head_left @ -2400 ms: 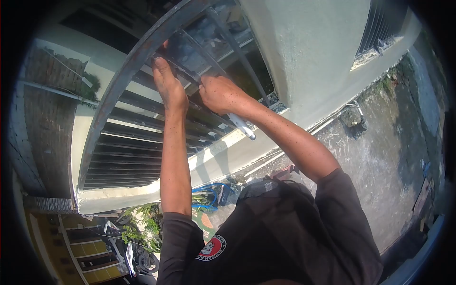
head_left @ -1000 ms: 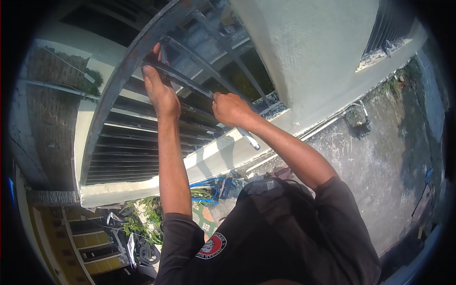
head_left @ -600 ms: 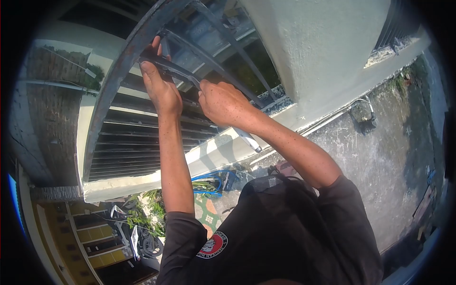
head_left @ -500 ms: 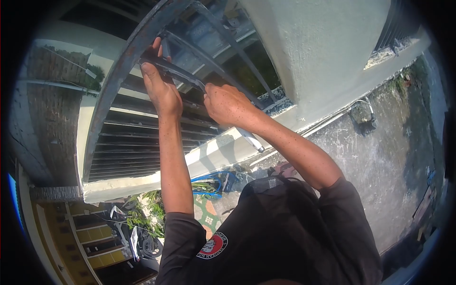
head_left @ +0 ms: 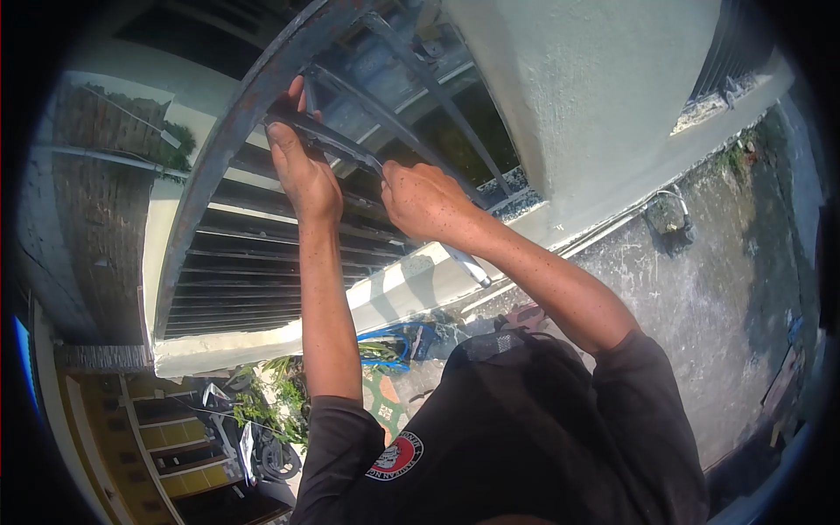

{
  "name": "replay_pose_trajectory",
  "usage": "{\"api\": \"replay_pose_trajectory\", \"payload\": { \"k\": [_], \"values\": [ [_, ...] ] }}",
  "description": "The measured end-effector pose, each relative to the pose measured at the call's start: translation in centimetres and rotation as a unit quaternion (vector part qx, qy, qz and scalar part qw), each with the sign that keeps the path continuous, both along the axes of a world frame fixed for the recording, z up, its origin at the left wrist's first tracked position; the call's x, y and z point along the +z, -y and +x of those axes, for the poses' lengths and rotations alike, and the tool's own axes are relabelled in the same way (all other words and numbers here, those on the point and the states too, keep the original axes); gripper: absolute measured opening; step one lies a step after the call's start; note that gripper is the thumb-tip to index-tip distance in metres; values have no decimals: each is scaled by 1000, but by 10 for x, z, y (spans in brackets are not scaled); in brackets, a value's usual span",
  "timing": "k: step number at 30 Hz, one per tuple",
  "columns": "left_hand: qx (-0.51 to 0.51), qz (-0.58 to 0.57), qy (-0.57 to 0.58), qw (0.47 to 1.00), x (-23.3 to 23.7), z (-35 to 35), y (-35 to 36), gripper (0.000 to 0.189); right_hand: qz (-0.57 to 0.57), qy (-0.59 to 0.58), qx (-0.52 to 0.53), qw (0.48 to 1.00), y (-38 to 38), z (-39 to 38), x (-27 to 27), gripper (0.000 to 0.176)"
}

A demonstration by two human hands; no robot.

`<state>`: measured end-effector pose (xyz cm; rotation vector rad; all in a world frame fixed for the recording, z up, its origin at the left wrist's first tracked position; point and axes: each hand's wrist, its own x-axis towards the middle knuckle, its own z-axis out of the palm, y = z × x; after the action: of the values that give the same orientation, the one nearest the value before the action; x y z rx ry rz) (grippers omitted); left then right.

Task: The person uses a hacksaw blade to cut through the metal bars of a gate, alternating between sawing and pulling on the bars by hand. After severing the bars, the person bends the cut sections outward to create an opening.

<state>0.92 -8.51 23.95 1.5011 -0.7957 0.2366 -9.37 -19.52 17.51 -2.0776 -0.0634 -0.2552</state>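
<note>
A dark metal window grille (head_left: 214,166) with several bars leans out across the upper part of the view. My left hand (head_left: 308,179) is closed around one of its bars (head_left: 328,138) near the frame, thumb on the near side and fingertips showing beyond. Further along that same bar, my right hand (head_left: 429,203) is a fist around a tool with a pale, round-ended handle (head_left: 471,266). A thin metal piece shows at the front of this fist, against the bar. The tool's working end cannot be made out clearly.
A pale wall (head_left: 542,96) and its ledge (head_left: 236,343) border the grille. Below lie a concrete floor (head_left: 604,289), a blue-framed object (head_left: 394,346), green plants (head_left: 271,402) and a parked motorcycle (head_left: 271,455). A rough block (head_left: 669,214) sits by the wall's foot.
Both hands and the near grille appear slightly lower and further right in view. The two grips look the same.
</note>
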Motion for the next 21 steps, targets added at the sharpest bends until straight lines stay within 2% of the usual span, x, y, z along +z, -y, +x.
{"api": "replay_pose_trajectory", "payload": {
  "k": [3, 8, 11, 14, 19, 21],
  "values": [
    [7, 2, 1, 1000, -3, -3, -4, 68, 36, 12, 6, 999, -4, -7, 25, 30],
    [6, -10, -4, 1000, -2, -5, -1, 68, 7, -17, 0, 1000, -3, 1, -13, 31],
    [4, -4, 0, 1000, -2, -3, -1, 68, 37, -14, -12, 999, -5, -9, 4, 31],
    [8, -1, 0, 1000, -2, -5, -4, 68, 6, -35, -6, 999, -2, 5, -17, 31],
    [12, 7, 11, 1000, 3, -7, -1, 69, 6, 31, 4, 999, 0, 5, 50, 32],
    [13, 53, 29, 998, 7, -14, -3, 73, 4, 66, 8, 998, 3, 8, 80, 32]
  ]
}}
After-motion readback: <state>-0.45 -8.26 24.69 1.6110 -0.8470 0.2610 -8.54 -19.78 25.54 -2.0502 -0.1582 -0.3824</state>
